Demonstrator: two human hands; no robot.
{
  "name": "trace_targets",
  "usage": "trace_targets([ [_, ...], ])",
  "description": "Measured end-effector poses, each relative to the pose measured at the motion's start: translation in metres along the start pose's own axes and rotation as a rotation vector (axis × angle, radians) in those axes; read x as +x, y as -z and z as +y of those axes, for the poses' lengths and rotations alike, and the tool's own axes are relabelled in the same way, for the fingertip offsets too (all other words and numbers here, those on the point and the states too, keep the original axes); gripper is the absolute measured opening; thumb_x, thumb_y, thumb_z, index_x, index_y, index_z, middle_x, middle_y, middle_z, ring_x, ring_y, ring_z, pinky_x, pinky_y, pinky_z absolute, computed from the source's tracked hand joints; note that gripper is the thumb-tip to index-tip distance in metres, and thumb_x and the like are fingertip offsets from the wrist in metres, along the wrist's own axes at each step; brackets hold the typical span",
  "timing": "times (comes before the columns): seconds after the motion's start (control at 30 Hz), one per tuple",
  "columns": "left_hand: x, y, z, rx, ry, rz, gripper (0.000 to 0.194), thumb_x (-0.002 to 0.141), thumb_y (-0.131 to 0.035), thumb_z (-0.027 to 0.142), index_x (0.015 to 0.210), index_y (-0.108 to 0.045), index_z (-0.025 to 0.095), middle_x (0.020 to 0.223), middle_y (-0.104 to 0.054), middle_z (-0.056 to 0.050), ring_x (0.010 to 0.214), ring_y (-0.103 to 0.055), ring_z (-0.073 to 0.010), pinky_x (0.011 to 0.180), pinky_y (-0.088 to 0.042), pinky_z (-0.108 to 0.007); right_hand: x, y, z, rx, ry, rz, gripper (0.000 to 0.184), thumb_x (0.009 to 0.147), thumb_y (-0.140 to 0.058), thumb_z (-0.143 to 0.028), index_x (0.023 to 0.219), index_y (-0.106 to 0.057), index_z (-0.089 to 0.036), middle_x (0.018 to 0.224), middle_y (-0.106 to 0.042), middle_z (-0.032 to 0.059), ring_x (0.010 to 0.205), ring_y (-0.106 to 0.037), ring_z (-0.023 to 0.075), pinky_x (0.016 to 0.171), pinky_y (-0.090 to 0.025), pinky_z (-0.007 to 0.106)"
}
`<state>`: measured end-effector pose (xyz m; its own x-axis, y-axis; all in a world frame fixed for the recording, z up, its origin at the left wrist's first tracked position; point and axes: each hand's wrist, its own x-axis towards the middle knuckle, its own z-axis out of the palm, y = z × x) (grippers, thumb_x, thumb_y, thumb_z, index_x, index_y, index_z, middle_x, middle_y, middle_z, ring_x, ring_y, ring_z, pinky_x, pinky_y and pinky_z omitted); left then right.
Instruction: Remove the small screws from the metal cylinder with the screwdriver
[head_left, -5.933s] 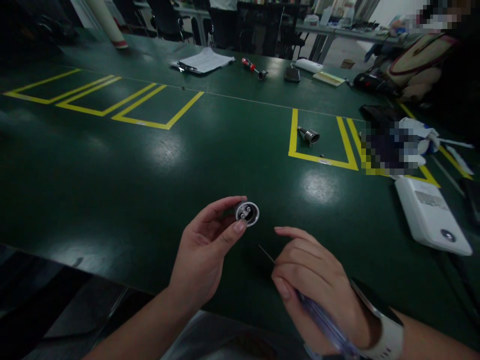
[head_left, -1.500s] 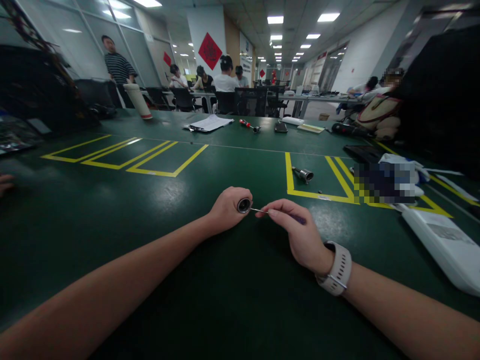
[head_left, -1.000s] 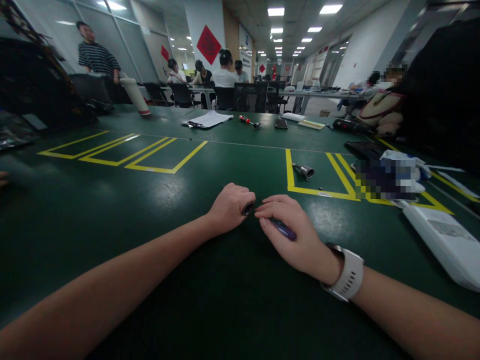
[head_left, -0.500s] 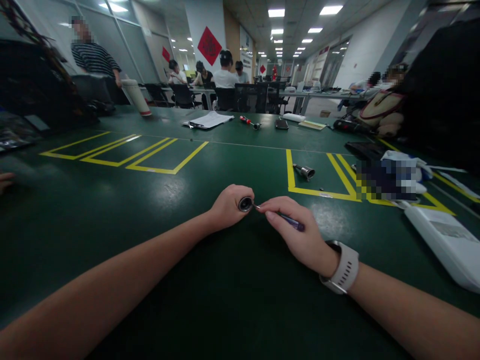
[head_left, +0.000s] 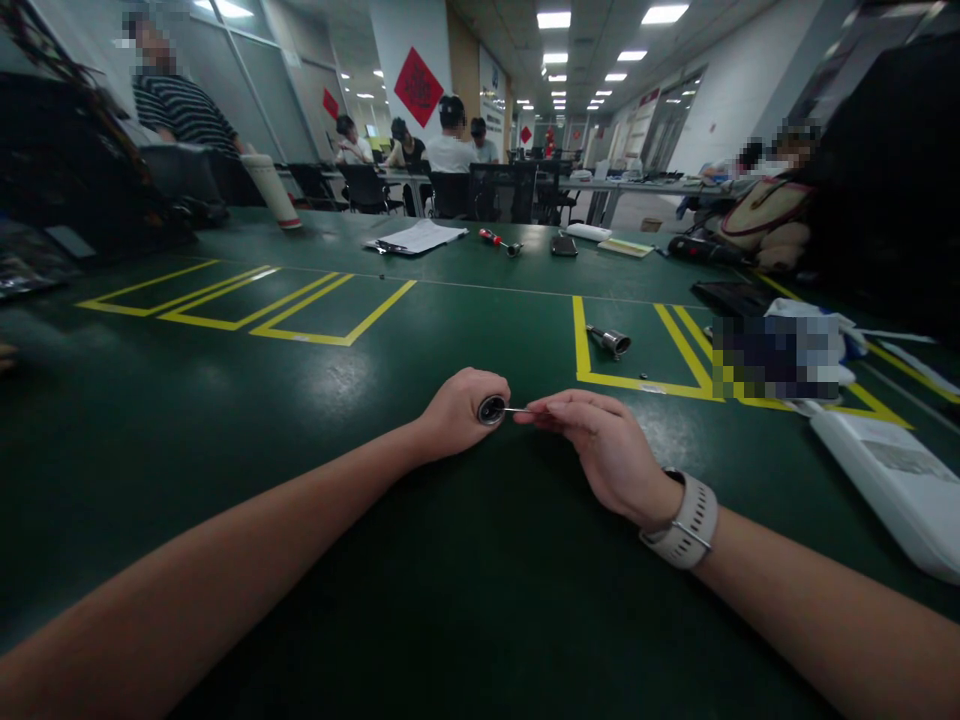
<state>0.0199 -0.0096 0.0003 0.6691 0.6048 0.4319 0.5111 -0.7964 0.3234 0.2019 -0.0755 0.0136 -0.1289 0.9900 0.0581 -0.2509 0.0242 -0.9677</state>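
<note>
My left hand (head_left: 463,415) is wrapped round a metal cup-shaped part (head_left: 491,409), whose round open end faces me; the rest of it is hidden in the fist. My right hand (head_left: 600,435), at its right, has the fingers pressed together on a small screwdriver (head_left: 516,410). Its thin shaft reaches the right side of the metal part's rim; the handle is hidden behind the fingers. Whether the tip sits in a screw is too small to tell. A similar metal part with a short dark stem (head_left: 613,344) lies beyond, inside a yellow taped box (head_left: 581,345).
Green tabletop (head_left: 315,540) with more yellow tape boxes (head_left: 300,338) at left. At the back are a paper cup (head_left: 274,192), clipboard (head_left: 416,237), red-handled screwdriver (head_left: 491,238) and phone (head_left: 564,246). A white device (head_left: 892,490) lies at right; people sit beyond.
My right hand has rolled, its fingers now straighter and covering the screwdriver's purple handle, which showed before. My left hand and the metal part stay almost still.
</note>
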Motion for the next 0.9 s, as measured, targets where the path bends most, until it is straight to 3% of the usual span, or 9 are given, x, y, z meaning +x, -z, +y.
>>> trace_targets([
  [0.17, 0.001, 0.001, 0.002, -0.047, 0.000, 0.001, 0.009, 0.075, -0.053, 0.018, 0.066, -0.051, 0.016, 0.063, -0.055, 0.002, 0.060, -0.053, -0.0116, 0.062, -0.039, -0.025, -0.002, -0.003, -0.002, 0.021, -0.016, 0.012, 0.013, 0.073, -0.060, -0.021, 0.070, -0.072, -0.019, 0.080, -0.075, 0.0048, 0.086, -0.067, 0.0206, 0.090, -0.044, 0.041],
  [0.53, 0.004, 0.002, -0.004, 0.011, -0.082, -0.148, 0.009, 0.075, -0.048, 0.012, 0.068, -0.050, 0.016, 0.064, -0.054, 0.002, 0.063, -0.052, -0.0125, 0.067, -0.039, -0.028, 0.002, 0.002, 0.000, 0.090, -0.041, 0.002, 0.013, 0.071, -0.060, -0.019, 0.066, -0.072, -0.017, 0.073, -0.073, 0.0042, 0.078, -0.067, 0.0183, 0.087, -0.046, 0.038],
  [0.9, 0.004, 0.004, -0.011, 0.058, -0.054, -0.136, 0.007, 0.072, -0.050, 0.012, 0.067, -0.051, 0.016, 0.064, -0.054, 0.002, 0.062, -0.051, -0.0129, 0.066, -0.039, -0.028, 0.004, 0.006, 0.004, 0.097, -0.030, -0.017, 0.015, 0.072, -0.057, -0.016, 0.065, -0.071, -0.017, 0.072, -0.071, 0.0033, 0.075, -0.069, 0.0198, 0.087, -0.047, 0.040],
])
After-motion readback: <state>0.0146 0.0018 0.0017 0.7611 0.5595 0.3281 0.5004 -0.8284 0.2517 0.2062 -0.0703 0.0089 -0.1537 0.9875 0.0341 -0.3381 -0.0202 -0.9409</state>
